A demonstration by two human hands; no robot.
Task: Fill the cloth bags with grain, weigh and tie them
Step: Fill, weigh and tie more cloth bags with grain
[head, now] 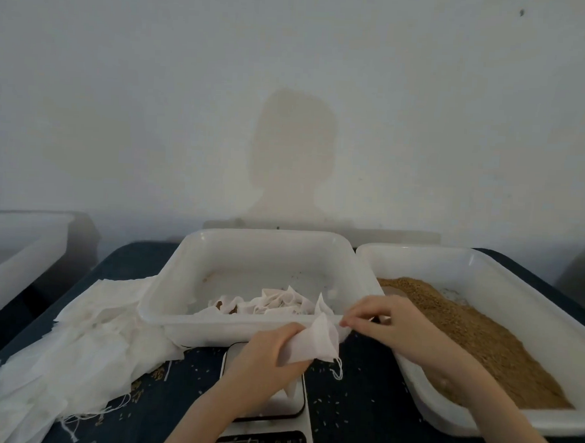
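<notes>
My left hand [266, 350] grips a small white cloth bag [315, 342] above the white kitchen scale [270, 420]. A drawstring [337, 371] dangles from the bag's lower corner. My right hand [385, 322] pinches the bag's upper edge near the rim of the middle tray. Brown grain [474, 342] fills the white tray [485, 262] on the right. The middle white tray [215, 251] holds several tied cloth bags [280, 303], some showing grain.
A heap of flat cloth bags [85, 342] with loose strings lies on the dark table [359, 411] at the left. Grains are scattered over the table. Another white tray [18, 251] stands at the far left. A pale wall rises behind.
</notes>
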